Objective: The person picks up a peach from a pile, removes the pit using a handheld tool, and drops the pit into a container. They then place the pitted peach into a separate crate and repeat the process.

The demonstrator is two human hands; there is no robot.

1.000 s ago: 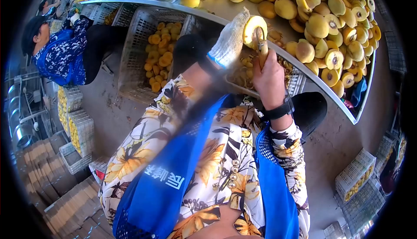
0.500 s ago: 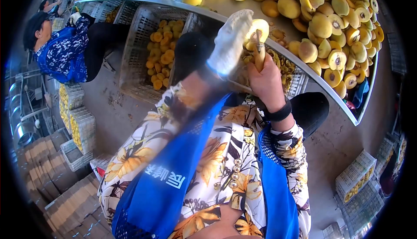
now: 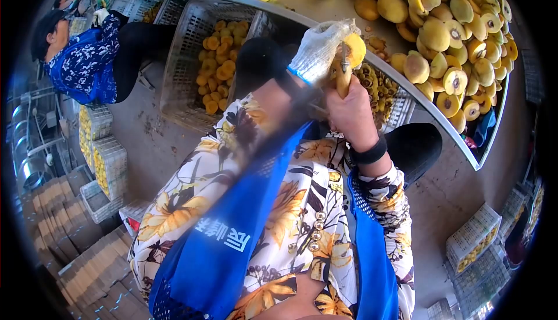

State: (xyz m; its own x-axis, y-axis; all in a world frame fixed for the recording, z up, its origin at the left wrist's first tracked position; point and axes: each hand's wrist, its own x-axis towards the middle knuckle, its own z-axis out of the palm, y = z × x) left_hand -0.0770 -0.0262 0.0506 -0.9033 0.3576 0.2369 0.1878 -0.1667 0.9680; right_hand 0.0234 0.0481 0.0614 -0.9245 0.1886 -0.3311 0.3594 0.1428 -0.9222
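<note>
Yellow fruit (image 3: 355,49) in gloved left fingers (image 3: 323,42), tool (image 3: 343,80) in right fingers (image 3: 344,104), beside fruit-piled table (image 3: 334,12).

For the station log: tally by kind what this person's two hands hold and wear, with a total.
Yellow fruit piece, held in the left hand: 1
Wooden-handled tool, held in the right hand: 1
White glove, on the left hand: 1
Black wristband, on the right wrist: 1
Total: 4

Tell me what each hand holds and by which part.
The gloved left hand cups a yellow fruit around its side; the right hand grips a tool by its wooden handle.
</note>
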